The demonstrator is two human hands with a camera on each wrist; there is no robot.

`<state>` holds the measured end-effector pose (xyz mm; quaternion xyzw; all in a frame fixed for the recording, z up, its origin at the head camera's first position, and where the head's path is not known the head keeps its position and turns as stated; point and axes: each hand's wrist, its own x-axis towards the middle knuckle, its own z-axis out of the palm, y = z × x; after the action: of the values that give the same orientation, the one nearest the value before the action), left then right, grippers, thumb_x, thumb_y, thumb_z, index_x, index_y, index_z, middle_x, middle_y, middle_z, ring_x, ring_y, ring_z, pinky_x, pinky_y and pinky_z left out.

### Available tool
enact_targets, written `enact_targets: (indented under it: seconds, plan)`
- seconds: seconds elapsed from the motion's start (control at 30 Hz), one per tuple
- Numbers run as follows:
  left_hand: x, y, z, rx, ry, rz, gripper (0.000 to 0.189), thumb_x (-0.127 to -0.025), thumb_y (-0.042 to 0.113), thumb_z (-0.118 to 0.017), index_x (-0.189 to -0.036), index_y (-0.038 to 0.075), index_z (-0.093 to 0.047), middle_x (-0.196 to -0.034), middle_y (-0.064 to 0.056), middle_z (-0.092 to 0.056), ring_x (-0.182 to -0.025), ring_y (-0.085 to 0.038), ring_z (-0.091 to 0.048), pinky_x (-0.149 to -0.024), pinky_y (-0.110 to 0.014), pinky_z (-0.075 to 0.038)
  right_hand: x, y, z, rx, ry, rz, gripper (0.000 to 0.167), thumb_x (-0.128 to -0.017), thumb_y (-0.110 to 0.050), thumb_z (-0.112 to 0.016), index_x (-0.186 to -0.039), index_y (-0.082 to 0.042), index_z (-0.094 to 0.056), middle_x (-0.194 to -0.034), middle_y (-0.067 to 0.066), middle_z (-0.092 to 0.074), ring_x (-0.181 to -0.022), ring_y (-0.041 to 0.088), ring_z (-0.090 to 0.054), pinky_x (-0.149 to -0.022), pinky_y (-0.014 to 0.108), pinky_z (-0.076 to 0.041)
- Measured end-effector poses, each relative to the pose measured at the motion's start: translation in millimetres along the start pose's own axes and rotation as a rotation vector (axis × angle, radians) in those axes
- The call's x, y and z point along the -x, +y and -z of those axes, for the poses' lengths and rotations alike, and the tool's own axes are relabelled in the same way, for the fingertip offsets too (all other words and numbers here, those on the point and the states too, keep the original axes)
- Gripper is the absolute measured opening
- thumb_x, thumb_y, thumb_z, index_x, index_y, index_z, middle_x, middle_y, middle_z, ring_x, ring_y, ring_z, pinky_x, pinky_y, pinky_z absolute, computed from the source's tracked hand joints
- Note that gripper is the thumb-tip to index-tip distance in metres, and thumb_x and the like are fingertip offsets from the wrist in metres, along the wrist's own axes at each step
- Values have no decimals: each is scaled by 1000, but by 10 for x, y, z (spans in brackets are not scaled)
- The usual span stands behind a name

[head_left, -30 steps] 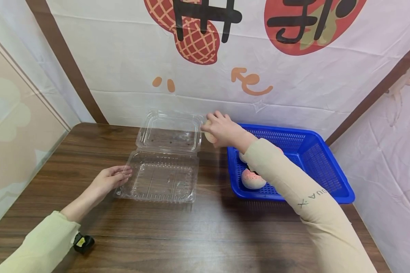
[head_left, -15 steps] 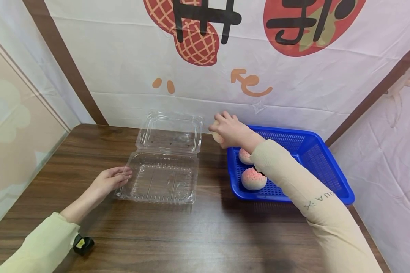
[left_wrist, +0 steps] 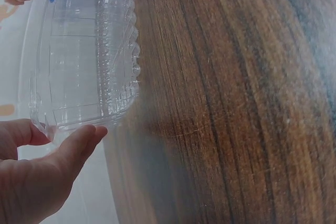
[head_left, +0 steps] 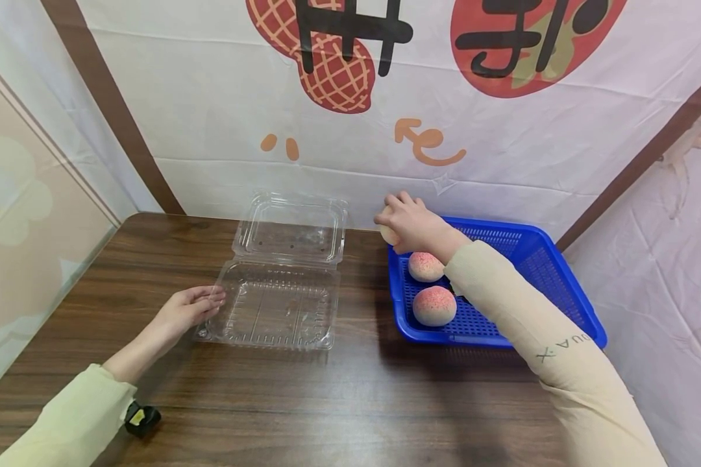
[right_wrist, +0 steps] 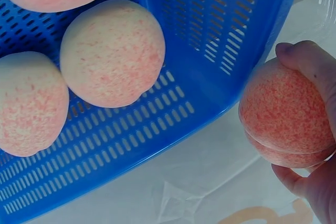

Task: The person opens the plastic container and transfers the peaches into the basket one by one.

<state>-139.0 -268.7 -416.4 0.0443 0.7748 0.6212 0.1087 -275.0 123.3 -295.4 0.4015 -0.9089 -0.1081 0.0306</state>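
Note:
My right hand (head_left: 413, 224) grips a pale peach with a pink blush (right_wrist: 286, 114), fingers and thumb curled round its sides. It is raised at the back left corner of the blue basket (head_left: 566, 279), just outside the rim in the right wrist view. Inside the basket lie more peaches (head_left: 435, 306), three of them showing in the right wrist view. My left hand (head_left: 188, 306) touches the left end of the clear plastic clamshell box (left_wrist: 73, 66), its fingers nearly straight against the wall. The box stands with its lid (head_left: 292, 227) laid back.
A brown wood-grain table (head_left: 304, 402) bears the box and the basket, with a gap between them. Behind the table hangs a white printed cloth (head_left: 210, 97). A black wrist strap (head_left: 142, 418) shows by the left sleeve.
My right hand has moved right with the peach, from beside the box lid to the basket's back left corner, uncovering the peaches there. My left hand has stayed at the box.

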Motion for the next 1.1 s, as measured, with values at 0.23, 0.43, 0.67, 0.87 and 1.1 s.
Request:
enact_targets:
  seconds: [0.23,0.43,0.67,0.87,1.1]
  plan:
    - [2,2,4,3,-2,0,44,-96,0,-35,-127,-28,-21,-128,-45,-28,-94,9,-50,-84,-13,-47,46,58,-22,-11,-7,-19,50,-70,-16,-73,-117,-18,-56,-113,13,-42,-101,33,-36,-75,46,-42]
    - [-2,-1,5,5,-4,-3,44,-96,0,-35,-126,-28,-21,-128,-46,-28,-95,8,-50,-84,-13,-47,87,93,-36,-25,-10,-20,50,-70,-17,-74,-117,-17,-57,-113,14,-43,-101,34,-36,-75,48,-42]
    - [1,3,5,-1,-5,3,44,-96,0,-35,-127,-28,-21,-128,-45,-28,-95,9,-50,-84,-12,-46,132,153,-73,-17,-39,-36,54,-69,-19,-76,-120,-17,-57,-114,15,-42,-103,34,-35,-77,50,-43]
    - [0,12,6,-17,-10,11,45,-97,2,-35,-128,-27,-22,-129,-44,-29,-97,8,-49,-85,-12,-46,190,187,-102,-24,-47,-41,54,-69,-20,-76,-120,-15,-58,-114,16,-42,-103,36,-35,-77,51,-43]
    - [1,14,6,-6,-8,11,44,-96,1,-34,-127,-27,-21,-129,-45,-28,-95,9,-49,-84,-12,-46,247,221,-132,-33,-54,-61,59,-67,-26,-80,-121,-14,-58,-115,17,-41,-103,37,-35,-78,53,-42]
